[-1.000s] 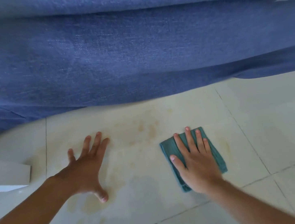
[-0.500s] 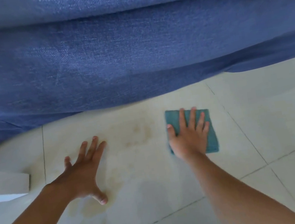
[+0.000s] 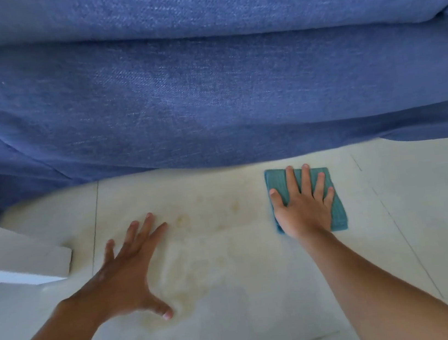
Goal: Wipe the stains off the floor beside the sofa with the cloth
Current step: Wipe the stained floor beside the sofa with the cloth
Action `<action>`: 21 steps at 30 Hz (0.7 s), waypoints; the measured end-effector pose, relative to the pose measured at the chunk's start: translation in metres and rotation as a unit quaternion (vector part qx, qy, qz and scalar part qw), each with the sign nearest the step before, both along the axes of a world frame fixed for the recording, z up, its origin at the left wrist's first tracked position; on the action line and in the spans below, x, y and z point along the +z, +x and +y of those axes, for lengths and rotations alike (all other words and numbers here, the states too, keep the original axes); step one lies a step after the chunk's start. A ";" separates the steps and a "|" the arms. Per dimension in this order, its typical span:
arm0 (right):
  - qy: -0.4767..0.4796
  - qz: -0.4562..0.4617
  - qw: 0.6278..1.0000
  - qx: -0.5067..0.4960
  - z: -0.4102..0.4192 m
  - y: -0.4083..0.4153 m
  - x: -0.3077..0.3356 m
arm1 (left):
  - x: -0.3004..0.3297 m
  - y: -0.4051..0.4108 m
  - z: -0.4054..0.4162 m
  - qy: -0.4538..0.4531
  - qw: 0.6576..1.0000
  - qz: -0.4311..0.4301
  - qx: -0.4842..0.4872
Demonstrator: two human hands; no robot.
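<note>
Both hands flat, fingers spread — R hand [image 3: 304, 207] atop cloth [image 3: 338, 211], L hand [image 3: 128, 275] on floor [image 3: 263, 294].

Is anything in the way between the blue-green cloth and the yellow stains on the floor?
Nothing visible. The folded teal cloth lies flat under the right hand, and bare tile separates it from the yellowish stains. The left hand rests at their far edge.

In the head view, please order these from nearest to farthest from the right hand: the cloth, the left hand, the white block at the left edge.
From the right hand:
1. The teal cloth, lying flat directly under it on the floor.
2. The left hand, to its left, flat on the stained tile.
3. The white block, at the far left edge.
</note>
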State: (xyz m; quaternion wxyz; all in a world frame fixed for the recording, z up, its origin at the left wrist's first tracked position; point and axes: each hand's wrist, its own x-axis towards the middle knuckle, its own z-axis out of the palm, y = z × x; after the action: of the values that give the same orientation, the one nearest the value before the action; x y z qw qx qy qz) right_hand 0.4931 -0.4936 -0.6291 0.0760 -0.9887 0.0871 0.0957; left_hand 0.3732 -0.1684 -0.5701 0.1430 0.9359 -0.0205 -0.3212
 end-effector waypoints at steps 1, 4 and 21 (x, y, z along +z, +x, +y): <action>-0.003 0.000 1.000 0.014 0.013 0.013 -0.001 | 0.000 -0.003 0.006 -0.001 1.000 -0.018 0.007; -0.004 -0.007 0.998 0.057 0.058 0.033 -0.002 | 0.002 -0.018 0.023 0.003 0.998 -0.047 0.030; 0.044 0.017 0.941 0.336 0.272 -0.042 0.006 | -0.004 -0.121 0.057 0.039 0.996 -0.040 0.069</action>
State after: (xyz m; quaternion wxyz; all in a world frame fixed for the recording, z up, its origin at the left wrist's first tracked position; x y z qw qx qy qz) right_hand 0.4510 -0.2211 -0.6230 0.0812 -0.9542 -0.2536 0.1365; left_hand 0.2526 -0.1114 -0.5741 0.1271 0.9521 0.0506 -0.2734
